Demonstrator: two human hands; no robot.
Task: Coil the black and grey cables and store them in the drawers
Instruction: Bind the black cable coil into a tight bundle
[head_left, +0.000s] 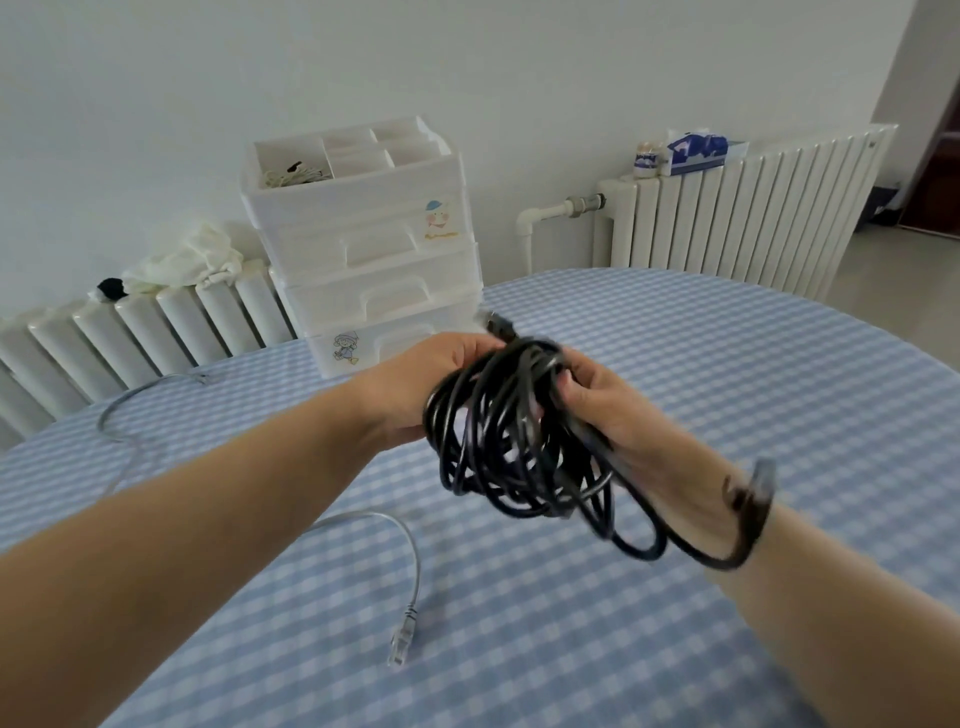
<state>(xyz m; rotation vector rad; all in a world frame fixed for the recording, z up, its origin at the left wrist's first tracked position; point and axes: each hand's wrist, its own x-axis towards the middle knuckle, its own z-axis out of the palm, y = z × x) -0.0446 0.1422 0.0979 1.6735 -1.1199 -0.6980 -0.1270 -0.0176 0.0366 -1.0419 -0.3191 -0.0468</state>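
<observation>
A black cable (509, 441) is bunched into a loose coil above the table, held between both hands. My left hand (431, 384) grips the coil's left side and my right hand (602, 400) grips its right side. One black plug sticks up behind the coil, and a loose end loops under my right wrist. A grey cable (410, 561) lies uncoiled on the checked tablecloth, running from the far left to a clear plug near the front. The white drawer unit (374, 260) stands at the table's far edge, its three drawers shut.
The table (727, 364) has a blue and white checked cloth. Open compartments on top of the drawer unit hold a pale cord (291, 176). White radiators (753, 208) line the wall behind, with a cloth (192, 260) on the left one and a tissue box (696, 150) on the right.
</observation>
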